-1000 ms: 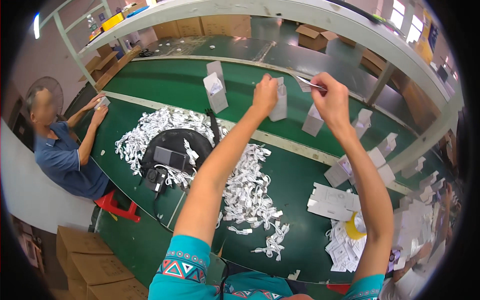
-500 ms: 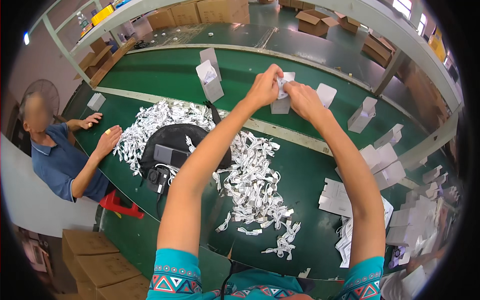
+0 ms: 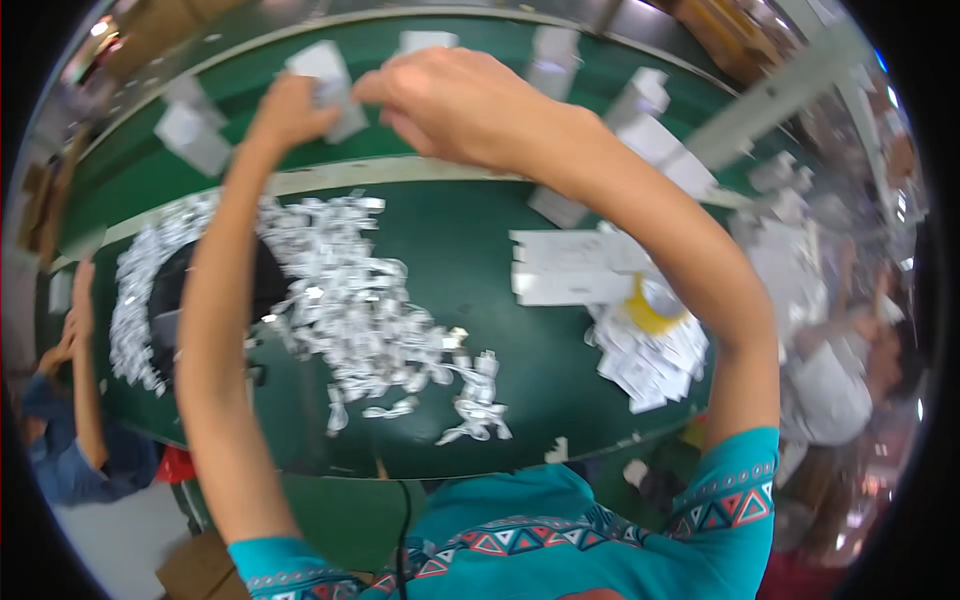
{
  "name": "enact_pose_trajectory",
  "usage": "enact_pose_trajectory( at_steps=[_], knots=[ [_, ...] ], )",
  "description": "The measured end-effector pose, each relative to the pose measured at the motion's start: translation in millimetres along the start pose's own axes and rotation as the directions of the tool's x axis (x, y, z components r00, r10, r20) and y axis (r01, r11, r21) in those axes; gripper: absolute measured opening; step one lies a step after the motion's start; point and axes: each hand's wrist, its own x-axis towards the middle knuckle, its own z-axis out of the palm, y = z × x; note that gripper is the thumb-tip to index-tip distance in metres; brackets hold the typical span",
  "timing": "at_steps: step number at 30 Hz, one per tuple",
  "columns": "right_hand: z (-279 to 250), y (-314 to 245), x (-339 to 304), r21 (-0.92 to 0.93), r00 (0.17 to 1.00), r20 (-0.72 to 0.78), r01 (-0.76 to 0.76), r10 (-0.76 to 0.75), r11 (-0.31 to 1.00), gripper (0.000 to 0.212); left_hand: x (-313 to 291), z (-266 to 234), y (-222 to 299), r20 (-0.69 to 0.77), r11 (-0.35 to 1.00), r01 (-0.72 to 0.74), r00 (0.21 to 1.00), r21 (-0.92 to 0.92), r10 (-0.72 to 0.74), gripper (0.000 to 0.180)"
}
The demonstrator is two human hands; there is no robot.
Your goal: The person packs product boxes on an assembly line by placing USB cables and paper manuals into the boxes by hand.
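Note:
My left hand (image 3: 290, 112) is at the left edge of an upright white box (image 3: 345, 110) on the green belt, its thumb and fingers seeming to grip the side. Just right of that box, my right hand (image 3: 450, 105) is raised with curled fingers; motion blur hides whether it holds anything. Behind it, another white box (image 3: 428, 40) shows only its top. White cables (image 3: 360, 320) lie heaped on the green table below my arms. My left forearm partly covers a black round bag (image 3: 262, 280) among them.
More white boxes stand along the belt, including one (image 3: 192, 138) at left and one (image 3: 553, 60) at right. Flattened white cartons (image 3: 570, 270), a yellow tape roll (image 3: 652, 310) and folded papers (image 3: 645, 375) lie at right. Co-workers are at both sides; a metal post (image 3: 790, 100) stands far right.
The view has swung right, so the cable heap and co-worker sit farther left. My hands, together at one box before, are now apart, the right one drawn away.

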Motion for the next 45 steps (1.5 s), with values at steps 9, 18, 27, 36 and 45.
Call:
enact_pose_trajectory(
  at_steps=[9, 18, 27, 36, 45],
  knots=[
    [-164.6, -125.9, -288.9, -0.402, 0.399, 0.478, -0.693, 0.782, 0.599, 0.036, -75.5, -31.9, 47.8, -0.594, 0.962, -0.231, 0.757, 0.148, 0.273, 0.042],
    [-133.7, -153.9, -393.5, -0.308, 0.595, 0.01, -0.763, 0.803, 0.569, 0.016, -172.8, 0.2, 165.6, 0.185, 0.975, -0.213, 0.963, 0.064, 0.198, 0.033],
    [-130.2, -158.7, -378.1, -0.102, 0.602, -0.098, -0.798, 0.792, 0.594, 0.014, -66.1, 4.6, 110.1, -0.366, 0.989, -0.094, 0.921, 0.118, 0.131, 0.014],
    [-186.8, -148.1, -367.2, -0.141, 0.504, -0.309, -0.863, 0.806, 0.486, 0.014, -94.7, 7.5, 114.3, 0.372, 0.999, -0.008, 0.928, -0.047, 0.025, 0.022],
    [-175.0, -118.4, -289.2, 0.074, 0.629, -0.179, -0.758, 0.757, 0.648, 0.016, -70.2, -20.1, 80.3, 0.094, 0.473, 0.121, 0.992, -0.873, -0.08, 0.017]
  ],
)
